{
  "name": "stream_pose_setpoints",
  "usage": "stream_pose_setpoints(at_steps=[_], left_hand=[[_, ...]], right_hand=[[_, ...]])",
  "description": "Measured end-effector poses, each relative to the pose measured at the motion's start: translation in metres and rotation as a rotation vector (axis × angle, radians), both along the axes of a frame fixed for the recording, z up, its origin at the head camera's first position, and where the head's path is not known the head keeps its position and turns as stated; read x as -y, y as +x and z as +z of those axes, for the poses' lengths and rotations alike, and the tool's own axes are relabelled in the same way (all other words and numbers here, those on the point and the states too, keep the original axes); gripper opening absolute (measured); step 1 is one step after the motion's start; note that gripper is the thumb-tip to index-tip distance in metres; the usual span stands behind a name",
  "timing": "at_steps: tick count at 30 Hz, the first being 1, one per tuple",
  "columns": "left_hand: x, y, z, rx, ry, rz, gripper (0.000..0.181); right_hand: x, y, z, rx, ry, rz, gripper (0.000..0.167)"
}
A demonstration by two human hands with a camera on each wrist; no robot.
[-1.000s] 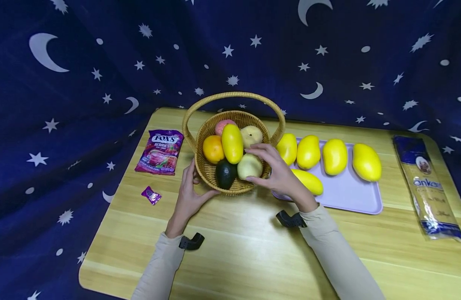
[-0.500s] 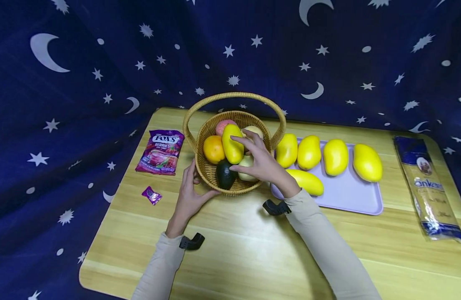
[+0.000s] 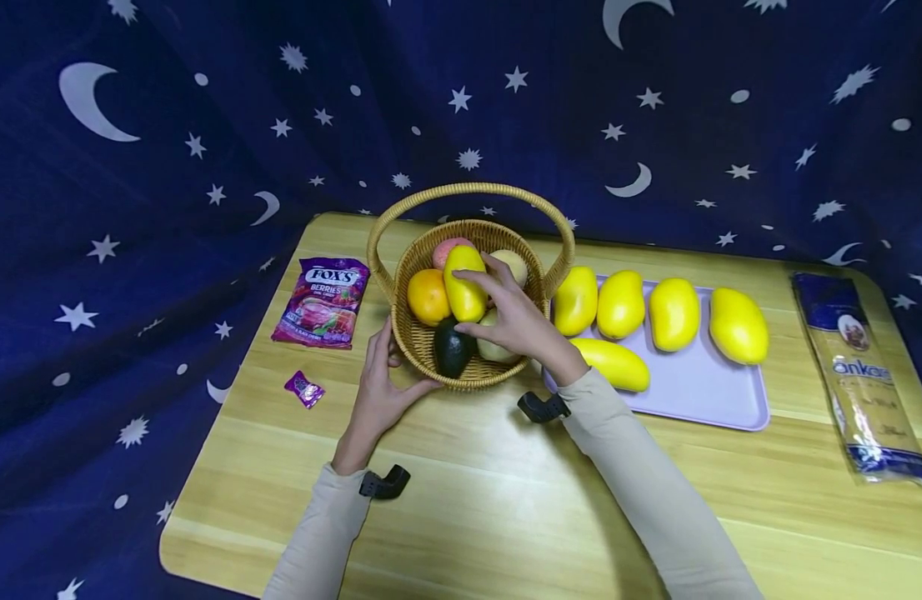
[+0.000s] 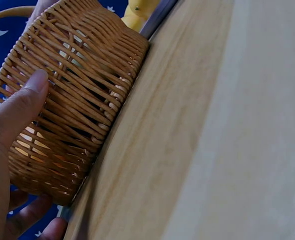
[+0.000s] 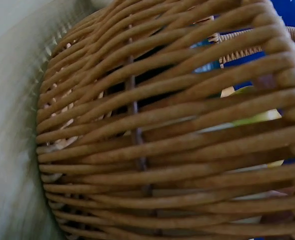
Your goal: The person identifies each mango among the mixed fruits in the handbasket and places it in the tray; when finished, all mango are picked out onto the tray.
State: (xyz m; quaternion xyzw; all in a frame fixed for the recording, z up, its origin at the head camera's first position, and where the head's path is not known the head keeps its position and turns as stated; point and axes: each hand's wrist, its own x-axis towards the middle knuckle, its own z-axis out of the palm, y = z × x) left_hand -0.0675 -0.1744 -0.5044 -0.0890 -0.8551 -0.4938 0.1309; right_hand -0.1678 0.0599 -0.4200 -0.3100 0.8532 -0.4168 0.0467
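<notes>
A round wicker basket with a tall handle holds a yellow mango, an orange, a dark avocado, a pinkish fruit and two pale round fruits. My left hand holds the basket's lower left side; in the left wrist view the thumb presses the woven wall and the other fingers reach round below. My right hand is inside the basket, index finger across the mango and thumb by its lower end, partly covering the pale fruits. In the right wrist view the basket wall hides that hand's fingers.
A lilac tray with several mangoes lies right of the basket. Farther right is a pasta pack. On the left lie a purple candy bag and one wrapped candy. A dark starry cloth hangs behind.
My right hand has moved left from the front pale fruit onto the mango, its fingers closing round it. The left hand stays on the basket.
</notes>
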Motion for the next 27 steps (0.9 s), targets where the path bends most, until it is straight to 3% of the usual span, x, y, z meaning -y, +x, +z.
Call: stream_pose_setpoints(at_steps=[14,27], left_hand=[[0.0000,0.0007,0.0009,-0.010,-0.023,0.004,0.124],[-0.0001,-0.0002,0.0001,-0.012,-0.015,0.007,0.125]], right_hand=[[0.0048,-0.0051,-0.0025,-0.042,0.058,0.005,0.081],[0.0045,-0.0065,-0.0072,-0.054,-0.023,-0.004,0.071]])
